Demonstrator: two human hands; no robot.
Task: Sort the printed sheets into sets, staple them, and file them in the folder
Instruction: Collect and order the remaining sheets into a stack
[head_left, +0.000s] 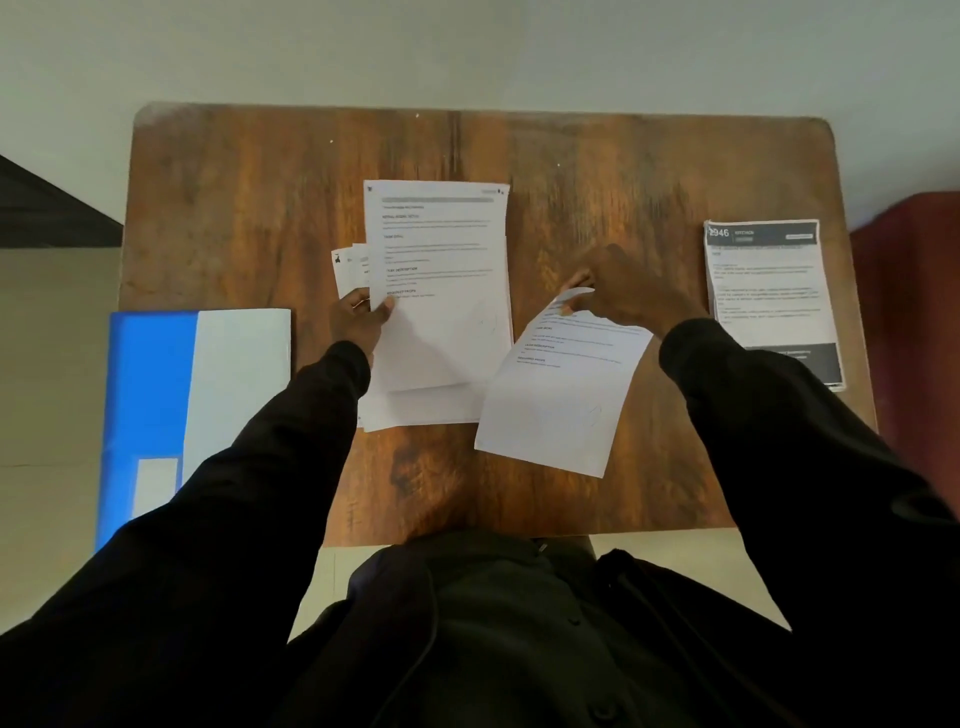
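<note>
White paper is in both grips. Yr left hand (361, 317) pinches the unsorted stack (441, 270) at its left edge, thumb on top, w/ a few sheets fanned out behind, so the top page stays readable. Yr right hand (618, 286) pinches the far edge of a single sheet (566, 384) and curls it up; the near corner trails toward you.

That sheet sits between the stack and the dark-headed pile (774, 291) far right, prob. mid-sort. Its layout looks like the stack's format, not the pile's, tho the print's too blurred to be sure. The two lie well apart, I'd say so sets don't mix.

The blue folder (150, 374) lies closed at the near-left edge of the wooden table (260, 208), out of the way till filing. No stapler in view.
</note>
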